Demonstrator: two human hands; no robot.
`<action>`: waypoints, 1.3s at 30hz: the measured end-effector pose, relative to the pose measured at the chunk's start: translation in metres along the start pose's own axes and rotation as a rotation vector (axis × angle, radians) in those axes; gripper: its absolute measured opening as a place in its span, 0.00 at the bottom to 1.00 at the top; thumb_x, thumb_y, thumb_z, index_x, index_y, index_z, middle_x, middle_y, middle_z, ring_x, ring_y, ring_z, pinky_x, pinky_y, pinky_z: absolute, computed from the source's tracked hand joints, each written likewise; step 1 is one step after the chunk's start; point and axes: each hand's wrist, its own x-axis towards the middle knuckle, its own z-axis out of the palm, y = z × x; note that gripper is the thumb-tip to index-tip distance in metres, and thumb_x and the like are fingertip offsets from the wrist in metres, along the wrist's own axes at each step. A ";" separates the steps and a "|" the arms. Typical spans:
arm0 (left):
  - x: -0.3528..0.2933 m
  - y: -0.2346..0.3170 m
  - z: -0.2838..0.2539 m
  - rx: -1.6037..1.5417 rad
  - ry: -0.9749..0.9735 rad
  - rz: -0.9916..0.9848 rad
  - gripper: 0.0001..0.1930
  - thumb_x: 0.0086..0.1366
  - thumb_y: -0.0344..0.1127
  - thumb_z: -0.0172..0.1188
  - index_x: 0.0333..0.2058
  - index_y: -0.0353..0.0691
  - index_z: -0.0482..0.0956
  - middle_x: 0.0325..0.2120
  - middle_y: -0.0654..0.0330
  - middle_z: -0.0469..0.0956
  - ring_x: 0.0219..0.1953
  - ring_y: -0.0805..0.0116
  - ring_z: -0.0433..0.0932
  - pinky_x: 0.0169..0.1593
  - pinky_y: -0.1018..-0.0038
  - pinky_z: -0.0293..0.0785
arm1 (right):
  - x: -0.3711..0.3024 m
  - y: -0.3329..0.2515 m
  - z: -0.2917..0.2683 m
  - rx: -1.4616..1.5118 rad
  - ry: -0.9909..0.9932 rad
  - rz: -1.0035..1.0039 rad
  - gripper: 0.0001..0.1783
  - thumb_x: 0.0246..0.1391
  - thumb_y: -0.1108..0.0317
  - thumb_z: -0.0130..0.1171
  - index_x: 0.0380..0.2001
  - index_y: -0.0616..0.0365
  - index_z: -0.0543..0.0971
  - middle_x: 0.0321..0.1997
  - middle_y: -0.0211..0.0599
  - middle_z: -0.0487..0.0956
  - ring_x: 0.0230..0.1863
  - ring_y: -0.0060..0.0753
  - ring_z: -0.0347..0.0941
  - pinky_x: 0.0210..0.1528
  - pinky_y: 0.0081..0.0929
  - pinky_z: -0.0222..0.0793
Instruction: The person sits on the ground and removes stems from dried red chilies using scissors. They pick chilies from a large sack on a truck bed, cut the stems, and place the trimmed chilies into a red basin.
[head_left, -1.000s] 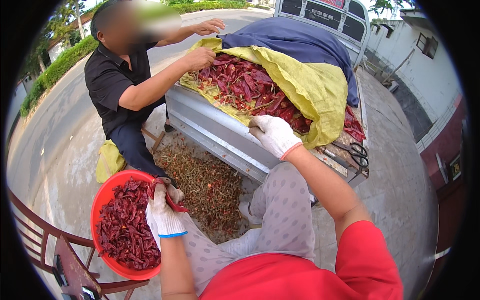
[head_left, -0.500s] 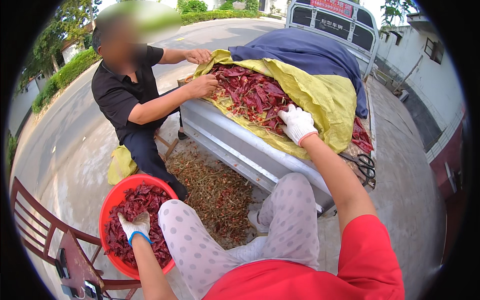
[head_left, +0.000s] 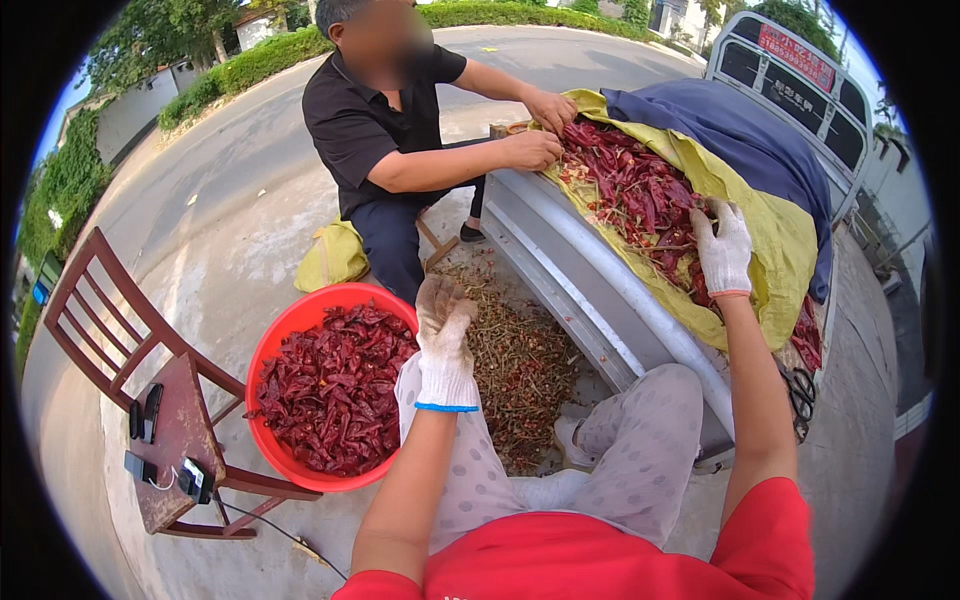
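My left hand [head_left: 446, 338], in a white knit glove with a blue cuff, hovers above my knee beside a red basin [head_left: 262, 440]. Its fingers point up, slightly apart, and nothing shows in them. Dark red dried chilies [head_left: 330, 390] fill the basin. My right hand [head_left: 722, 252], gloved too, is at the right side of a heap of dried chilies [head_left: 640, 185] on a truck bed. Its fingers are bent round a dried chili at the heap's edge, mostly hidden by the glove. A yellow woven sheet [head_left: 770, 235] lies folded back beside that hand.
A person [head_left: 385, 140] in black sits across from me, both hands in the heap. Stems and scraps [head_left: 515, 370] litter the ground below the metal truck side [head_left: 590, 270]. Scissors [head_left: 798, 395] lie at the bed's edge. A wooden chair [head_left: 170, 430] holding small devices stands left.
My left hand has left the chilies in the basin and moved up and right. My right hand stays at the heap. The view has turned left.
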 end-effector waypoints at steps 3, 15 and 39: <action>-0.023 -0.012 0.051 0.210 -0.254 -0.030 0.39 0.52 0.19 0.62 0.65 0.42 0.61 0.56 0.60 0.69 0.58 0.66 0.69 0.55 0.70 0.71 | -0.023 -0.074 -0.010 0.615 -0.281 0.408 0.18 0.55 0.60 0.60 0.44 0.63 0.80 0.32 0.37 0.79 0.29 0.29 0.75 0.31 0.27 0.70; -0.076 -0.036 0.041 1.009 -0.502 -0.063 0.24 0.62 0.31 0.58 0.57 0.36 0.69 0.41 0.51 0.81 0.45 0.64 0.81 0.49 0.71 0.75 | -0.134 -0.131 -0.012 0.615 -0.881 0.277 0.19 0.56 0.60 0.60 0.47 0.60 0.79 0.36 0.42 0.82 0.39 0.37 0.79 0.44 0.32 0.73; -0.089 -0.039 0.031 1.160 -0.625 -0.147 0.17 0.57 0.40 0.65 0.44 0.39 0.78 0.30 0.48 0.81 0.36 0.49 0.81 0.39 0.63 0.77 | -0.153 -0.117 0.004 0.400 -0.729 -0.315 0.11 0.51 0.63 0.57 0.35 0.53 0.83 0.39 0.36 0.81 0.41 0.39 0.79 0.41 0.33 0.76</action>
